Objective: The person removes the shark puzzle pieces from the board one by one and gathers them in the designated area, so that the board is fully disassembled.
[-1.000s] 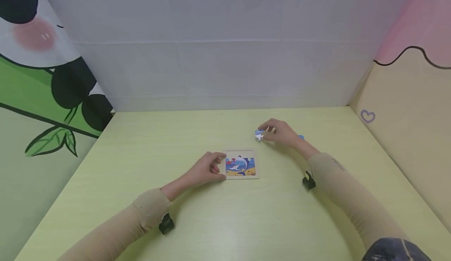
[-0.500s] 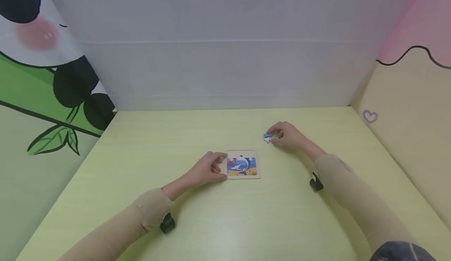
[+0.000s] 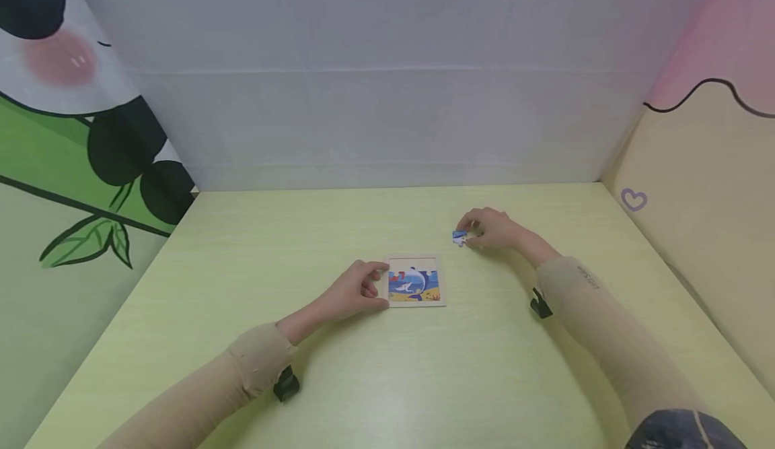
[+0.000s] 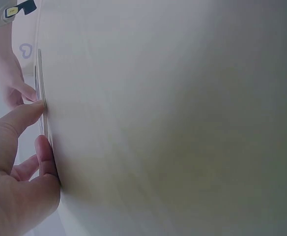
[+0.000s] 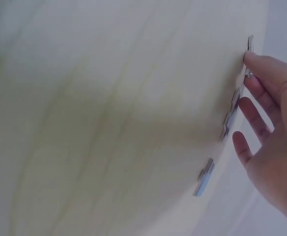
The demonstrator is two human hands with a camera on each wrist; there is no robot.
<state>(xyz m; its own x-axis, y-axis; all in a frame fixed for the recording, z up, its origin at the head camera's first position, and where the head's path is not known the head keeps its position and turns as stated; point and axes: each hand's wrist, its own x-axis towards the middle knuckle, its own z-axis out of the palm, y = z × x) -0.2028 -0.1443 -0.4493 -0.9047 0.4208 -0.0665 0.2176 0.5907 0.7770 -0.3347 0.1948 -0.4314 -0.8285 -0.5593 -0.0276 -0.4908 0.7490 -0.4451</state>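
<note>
A small wooden jigsaw puzzle tray [image 3: 418, 305] lies flat in the middle of the table, with a dolphin-and-sea picture [image 3: 407, 286] filling its lower part and bare wood along the top strip. My left hand [image 3: 352, 291] holds the tray by its left side, thumb at the near corner and a finger at the far corner. Behind and to the right of the tray, my right hand [image 3: 493, 229] pinches a blue-and-white puzzle piece [image 3: 459, 237] between thumb and index finger. The right wrist view shows that piece [image 5: 250, 43] edge-on, close over the table.
Two more puzzle pieces lie near the right hand in the right wrist view: one piece [image 5: 230, 115] under the fingers and a bluish piece [image 5: 204, 177] farther off. Behind the pale table [image 3: 375, 382] rises a grey backdrop [image 3: 387, 126], with painted panels at both sides.
My right hand has shifted right and slightly nearer with its puzzle piece, then stayed about there. A blue piece seen behind the wrist is now hidden. The left hand and tray have held still.
</note>
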